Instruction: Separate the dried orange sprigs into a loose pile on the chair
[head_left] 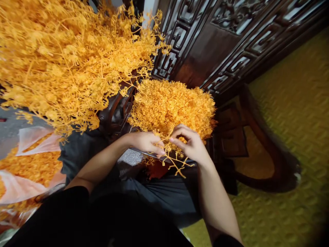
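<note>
My left hand is closed around a yellow-orange branching sprig, whose thin forked stems hang below the fingers. Just to its right, my right hand has thumb and forefinger curled together at the top of the same sprig; whatever small part lies between those fingertips is too small to make out. Directly behind both hands rises a dense heap of short, frilly yellow-orange sprigs. A much larger tangle of long-stemmed yellow-orange sprigs fills the upper left, with stray stems reaching toward the heap.
Dark carved wooden furniture stands behind the heap. A curved wooden frame lies to the right, over a yellow-green textured floor. At lower left, whitish translucent sacking surrounds many small orange pieces.
</note>
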### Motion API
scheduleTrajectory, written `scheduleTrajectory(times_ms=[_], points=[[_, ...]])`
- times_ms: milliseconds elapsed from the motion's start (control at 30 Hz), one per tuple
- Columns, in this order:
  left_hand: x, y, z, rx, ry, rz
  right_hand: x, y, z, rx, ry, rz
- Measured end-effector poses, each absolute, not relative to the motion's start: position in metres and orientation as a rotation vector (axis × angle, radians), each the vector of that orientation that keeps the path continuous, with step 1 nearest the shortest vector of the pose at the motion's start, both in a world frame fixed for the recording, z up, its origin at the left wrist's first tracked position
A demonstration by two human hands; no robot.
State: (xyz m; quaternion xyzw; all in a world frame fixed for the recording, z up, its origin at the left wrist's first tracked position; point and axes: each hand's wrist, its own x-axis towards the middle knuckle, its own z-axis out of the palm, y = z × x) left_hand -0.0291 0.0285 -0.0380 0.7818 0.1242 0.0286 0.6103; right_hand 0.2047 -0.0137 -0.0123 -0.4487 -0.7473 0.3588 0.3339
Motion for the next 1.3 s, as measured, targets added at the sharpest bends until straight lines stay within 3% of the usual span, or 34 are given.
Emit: scheduleTrajectory(times_ms=[100,200,433,600,700,967,1300], points=[[-0.038,0.025,-0.050,1.708,0.234,0.065,0.225,0.002,-0.028,-1.307,-1.358,0.636],[-0.047,0.025,-0.055,1.657,0.256,0.076,0.241,0.011,-0.033,-1.346,-1.039,0.618],[-0.051,0.031,-0.052,1.526,0.370,0.267,0.197,-0.004,-0.018,-1.457,-1.504,1.232],[-0.051,0.028,-0.054,1.546,0.371,0.321,0.170,-0.017,-0.011,-1.349,-1.404,1.746],[-0.052,0.028,-0.053,1.544,0.386,0.330,0.161,-0.020,-0.014,-1.359,-1.304,1.669],[-0.059,0.024,-0.044,1.315,0.265,0.206,0.216,-0.005,-0.002,-1.439,-0.820,0.908],[-0.046,0.019,-0.059,0.963,0.252,0.260,0.151,-0.031,0.017,-1.467,-1.213,1.542]])
